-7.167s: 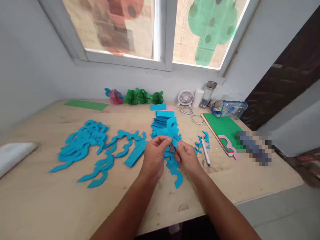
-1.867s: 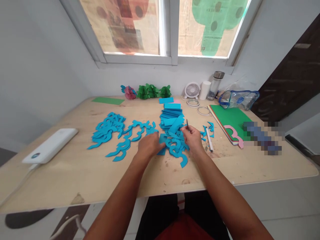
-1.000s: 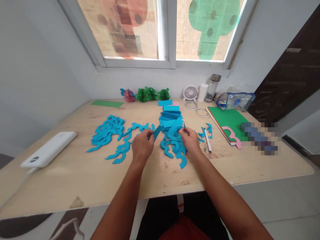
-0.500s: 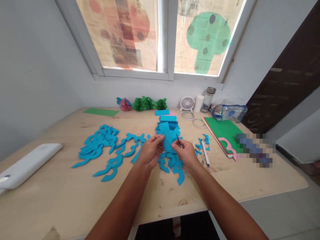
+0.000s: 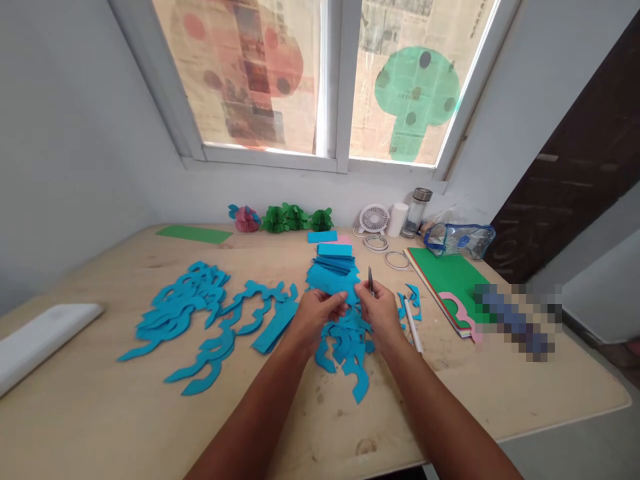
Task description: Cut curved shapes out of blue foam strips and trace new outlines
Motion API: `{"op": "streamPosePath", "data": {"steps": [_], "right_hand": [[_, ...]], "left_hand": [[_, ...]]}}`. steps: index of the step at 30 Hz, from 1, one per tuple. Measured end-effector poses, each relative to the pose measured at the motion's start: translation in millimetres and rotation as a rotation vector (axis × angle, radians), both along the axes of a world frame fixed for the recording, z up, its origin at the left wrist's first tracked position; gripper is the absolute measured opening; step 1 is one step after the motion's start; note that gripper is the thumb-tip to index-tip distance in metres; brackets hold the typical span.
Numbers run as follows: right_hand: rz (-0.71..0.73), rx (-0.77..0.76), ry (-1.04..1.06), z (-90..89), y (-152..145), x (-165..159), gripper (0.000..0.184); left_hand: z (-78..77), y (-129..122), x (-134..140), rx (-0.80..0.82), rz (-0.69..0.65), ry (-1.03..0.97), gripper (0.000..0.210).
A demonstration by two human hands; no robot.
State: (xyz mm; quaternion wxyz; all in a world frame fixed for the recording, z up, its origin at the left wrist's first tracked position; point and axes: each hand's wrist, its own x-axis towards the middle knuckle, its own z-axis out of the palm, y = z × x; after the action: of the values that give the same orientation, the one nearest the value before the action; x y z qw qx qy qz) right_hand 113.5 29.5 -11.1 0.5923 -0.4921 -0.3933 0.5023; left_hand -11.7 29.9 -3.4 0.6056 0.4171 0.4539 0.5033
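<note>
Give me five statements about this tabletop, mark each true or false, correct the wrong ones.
1. The right hand holds a slim dark pointed tool. True.
2. The white cylindrical pen lies on the green paper. False: the pen lies on the pale wooden table.
3. The left hand is empty. False: it pinches flat blue paper.
4. A round white fan stands beside a white cylinder. True.
5. Three green paper ornaments stand beside a pink-and-blue one. True.
</note>
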Motion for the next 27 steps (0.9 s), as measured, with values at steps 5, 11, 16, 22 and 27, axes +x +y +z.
{"op": "streamPosePath", "data": {"steps": [5, 11, 16, 22, 27], "right_hand": [[0.081, 0.03, 0.092, -3.6, -6.3, -2.3, 0.042], [0.221, -0.069, 0.181, -9.3, -15.7, -12.2, 0.047], [0.257, -0.079, 0.191, -11.9, -20.1, -20.8, 0.051], [0.269, -0.067, 0.164, -16.1, -20.4, -23.9, 0.056], [0.25, -0.04, 0.137, -16.9, -21.3, -26.8, 0.057]], "left_hand": [[2.0, 7.0, 3.2, -0.075, 0.128, -0.275, 0.024], [-3.2, 5.9, 6.5, -0.075, 0.217, -0.423, 0.026], [-6.0, 0.0, 11.5, -0.035, 0.242, -0.411, 0.027], [-3.1, -5.8, 16.3, -0.038, 0.236, -0.414, 0.028], [-2.7, -6.3, 20.1, -0.056, 0.288, -0.459, 0.029]]}}
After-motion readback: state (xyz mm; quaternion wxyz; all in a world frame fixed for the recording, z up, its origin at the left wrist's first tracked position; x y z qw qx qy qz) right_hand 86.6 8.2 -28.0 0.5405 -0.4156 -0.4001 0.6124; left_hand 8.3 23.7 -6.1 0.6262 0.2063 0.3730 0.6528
